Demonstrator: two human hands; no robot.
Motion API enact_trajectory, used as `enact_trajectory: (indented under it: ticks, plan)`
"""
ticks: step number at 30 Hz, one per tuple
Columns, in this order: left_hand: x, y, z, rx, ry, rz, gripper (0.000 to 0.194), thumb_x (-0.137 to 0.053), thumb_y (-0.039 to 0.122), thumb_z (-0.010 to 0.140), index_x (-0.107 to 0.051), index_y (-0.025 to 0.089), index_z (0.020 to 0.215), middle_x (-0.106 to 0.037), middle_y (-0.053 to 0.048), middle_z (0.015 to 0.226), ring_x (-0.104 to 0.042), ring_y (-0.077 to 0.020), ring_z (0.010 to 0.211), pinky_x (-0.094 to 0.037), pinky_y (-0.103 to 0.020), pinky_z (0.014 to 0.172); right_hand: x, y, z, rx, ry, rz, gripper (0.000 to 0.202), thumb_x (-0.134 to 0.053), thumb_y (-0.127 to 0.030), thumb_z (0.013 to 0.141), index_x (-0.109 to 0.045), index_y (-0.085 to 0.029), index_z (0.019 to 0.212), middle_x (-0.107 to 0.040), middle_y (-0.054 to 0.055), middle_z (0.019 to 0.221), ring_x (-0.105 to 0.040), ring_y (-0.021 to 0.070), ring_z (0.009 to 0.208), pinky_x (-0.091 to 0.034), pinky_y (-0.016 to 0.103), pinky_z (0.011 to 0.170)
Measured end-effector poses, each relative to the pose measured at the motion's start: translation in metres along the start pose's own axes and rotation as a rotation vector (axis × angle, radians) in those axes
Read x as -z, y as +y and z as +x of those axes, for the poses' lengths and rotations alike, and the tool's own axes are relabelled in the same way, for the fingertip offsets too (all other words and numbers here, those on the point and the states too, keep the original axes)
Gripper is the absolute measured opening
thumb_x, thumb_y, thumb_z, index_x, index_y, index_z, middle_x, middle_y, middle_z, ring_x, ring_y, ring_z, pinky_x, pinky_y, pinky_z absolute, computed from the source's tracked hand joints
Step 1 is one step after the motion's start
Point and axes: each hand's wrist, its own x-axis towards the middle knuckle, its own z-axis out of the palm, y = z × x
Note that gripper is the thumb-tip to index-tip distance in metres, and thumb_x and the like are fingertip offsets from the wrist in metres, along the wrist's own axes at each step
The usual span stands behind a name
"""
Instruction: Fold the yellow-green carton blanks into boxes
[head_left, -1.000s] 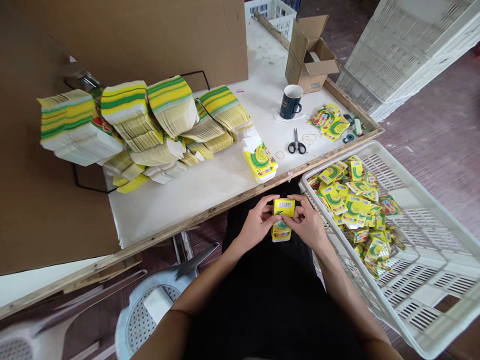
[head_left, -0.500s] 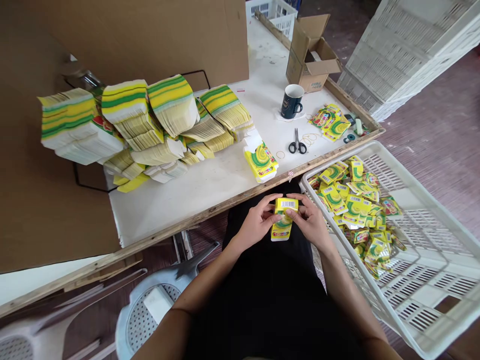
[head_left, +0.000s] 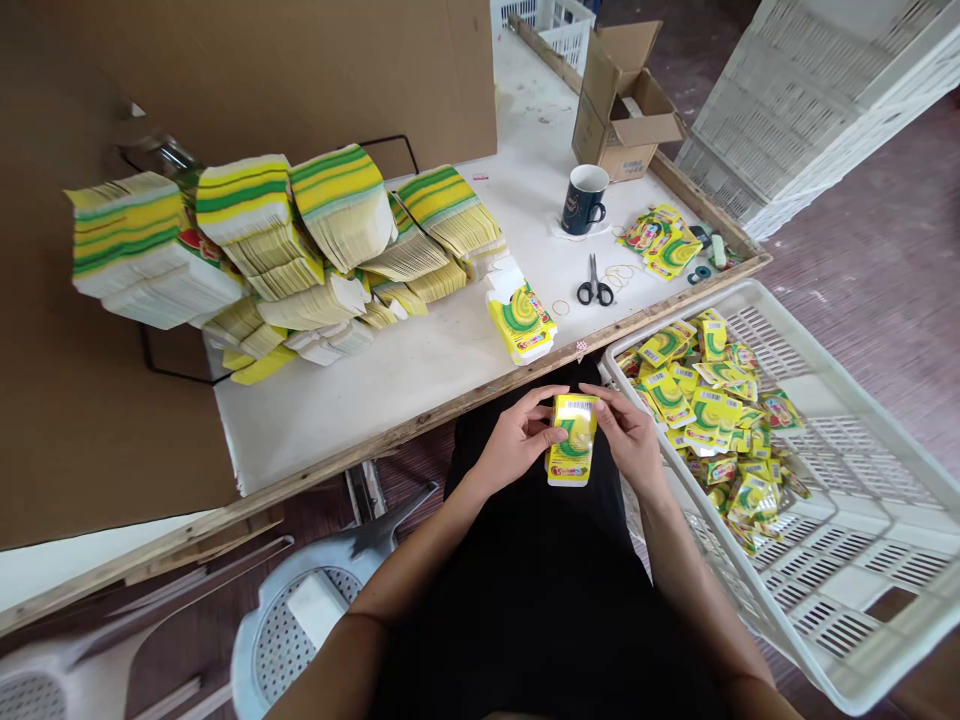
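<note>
Above my lap I hold a small yellow and green carton (head_left: 576, 462), its barcode end up and its white bottom edge towards me. My left hand (head_left: 516, 440) grips its left side, thumb on the front face and fingers behind. The fingers of my right hand (head_left: 628, 435) are bent around the top right corner, the thumb at the right edge. Just beyond, at the table's front edge, a similar carton (head_left: 523, 325) lies with its white end flaps open. Left of that, stacks of flat cartons (head_left: 341, 210) stand in rows.
To the right stands a white plastic crate (head_left: 862, 450) partly filled with filled-out cartons (head_left: 709, 415). On the table (head_left: 420, 365) are scissors (head_left: 594, 285), a dark mug (head_left: 583, 200), rubber bands, loose flat packs (head_left: 660, 243) and an open cardboard box (head_left: 626, 110). A stool (head_left: 262, 640) is lower left.
The carton's front face has flattened out; the top, bent before, now lies straight. My right thumb has moved from the front to the upper right edge. My left hand keeps its grip.
</note>
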Motion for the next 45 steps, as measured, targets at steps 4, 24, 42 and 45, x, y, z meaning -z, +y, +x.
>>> enact_trajectory:
  ticks: [4,24,42,45]
  plan:
    - [-0.006,-0.003,-0.001,-0.012,0.016,0.025,0.059,-0.08,0.038,0.083,-0.058,0.018,0.134,-0.077,-0.009,0.103,-0.075,-0.0208,0.085,-0.06,-0.028,0.074,-0.003,0.004,0.0,-0.013,-0.012,0.112,0.03,-0.074,-0.046,0.088,-0.077,-0.026,0.11,-0.073,0.006,0.104,-0.065,0.0177,0.084,-0.053,0.03,0.07]
    - [0.045,-0.007,0.059,-0.719,0.51,1.034,0.028,-0.047,0.017,0.102,-0.073,0.017,0.112,-0.079,-0.009,0.114,-0.073,-0.0229,0.115,-0.061,-0.041,0.102,-0.026,0.034,-0.009,-0.381,0.416,0.705,0.031,-0.088,-0.043,0.068,-0.074,-0.02,0.085,-0.069,-0.001,0.07,-0.057,0.0096,0.058,-0.046,0.023,0.053]
    - [0.007,-0.013,0.008,-0.216,-0.019,-0.039,0.065,-0.064,0.061,0.09,-0.062,0.017,0.139,-0.068,-0.017,0.136,-0.066,-0.033,0.126,-0.054,-0.047,0.106,-0.037,0.005,-0.015,-0.251,0.178,0.588,0.042,-0.091,-0.039,0.069,-0.062,-0.027,0.096,-0.078,-0.001,0.081,-0.073,0.0193,0.075,-0.059,0.032,0.07]
    - [0.01,-0.017,0.006,-0.063,-0.124,-0.167,0.065,-0.067,0.066,0.085,-0.071,0.015,0.126,-0.075,-0.016,0.122,-0.072,-0.0338,0.113,-0.056,-0.047,0.1,-0.042,0.002,-0.016,-0.237,0.176,0.573,0.037,-0.09,-0.041,0.07,-0.066,-0.026,0.094,-0.077,0.001,0.085,-0.073,0.0194,0.079,-0.059,0.033,0.074]
